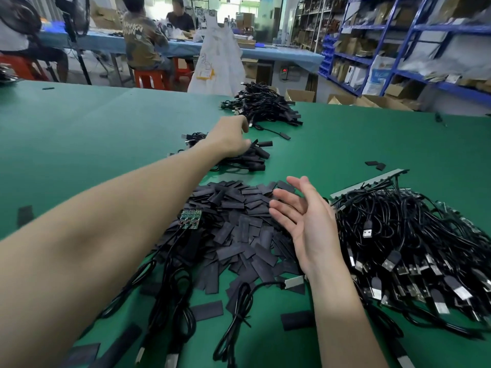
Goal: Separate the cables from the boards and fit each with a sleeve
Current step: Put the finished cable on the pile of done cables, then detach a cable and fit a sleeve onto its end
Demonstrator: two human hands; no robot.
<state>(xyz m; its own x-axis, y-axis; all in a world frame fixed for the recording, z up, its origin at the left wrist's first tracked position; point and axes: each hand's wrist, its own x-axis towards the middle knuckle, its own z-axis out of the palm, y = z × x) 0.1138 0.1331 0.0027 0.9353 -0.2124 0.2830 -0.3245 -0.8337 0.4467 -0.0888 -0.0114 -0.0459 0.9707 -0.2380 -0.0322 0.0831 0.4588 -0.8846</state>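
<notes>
My left hand (230,138) reaches far forward over a small pile of sleeved cables (252,158); its fingers are hidden from me. My right hand (303,221) hovers with straight fingers and holds nothing, between the heap of flat black sleeves (239,219) and a big tangle of black USB cables (414,245) still joined to a strip of boards (366,183). A small green board (190,219) with several cables attached lies at the left edge of the sleeve heap, just under my left forearm.
A larger pile of sleeved cables (263,104) lies farther back on the green table (79,134). Loose cables (233,312) and stray sleeves (297,320) lie near the front edge. People sit at a blue table behind; shelves stand at the right.
</notes>
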